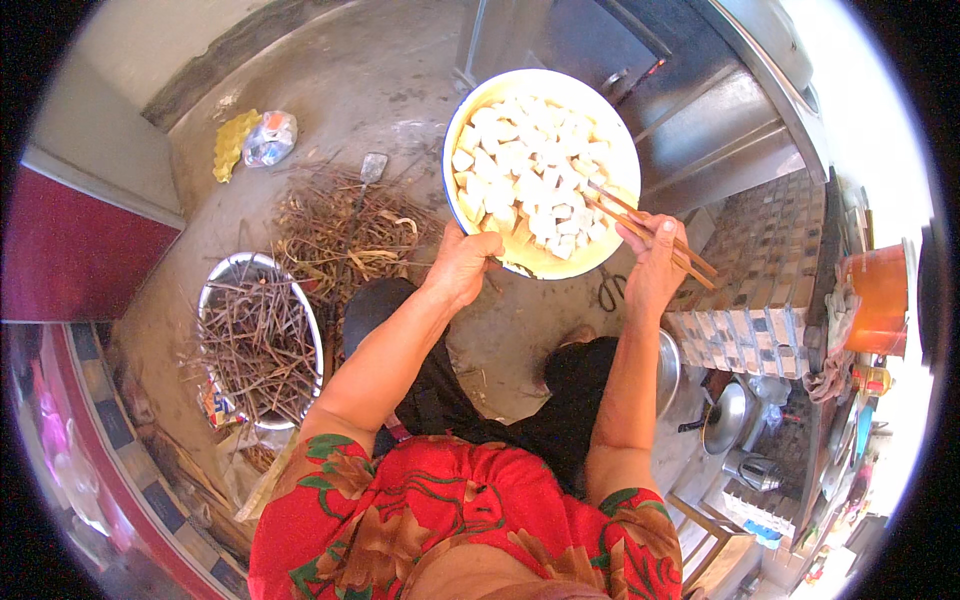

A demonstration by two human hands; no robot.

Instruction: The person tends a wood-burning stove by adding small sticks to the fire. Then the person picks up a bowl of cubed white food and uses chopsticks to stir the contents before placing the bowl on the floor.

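My left hand (465,262) grips the near rim of a large round basin (628,150), pale inside with a dark blue edge. White chunks of cut food (530,150) fill much of it; their exact kind I cannot make out. In my right hand (655,265) is a pair of wooden chopsticks (635,212), closed between my fingers. The chopstick tips reach over the basin's right side, among the chunks. Both forearms come up from below, and the basin is held out in front of me above the floor.
To the left, a white-rimmed tub (318,345) holds dry twigs, beside a loose heap of brushwood (350,225) with a long-handled shovel (373,168) across it. A tiled stove (750,265) stands on the right, an orange pot (875,300) on top. A wok (730,418) and kettle (752,470) lie lower right.
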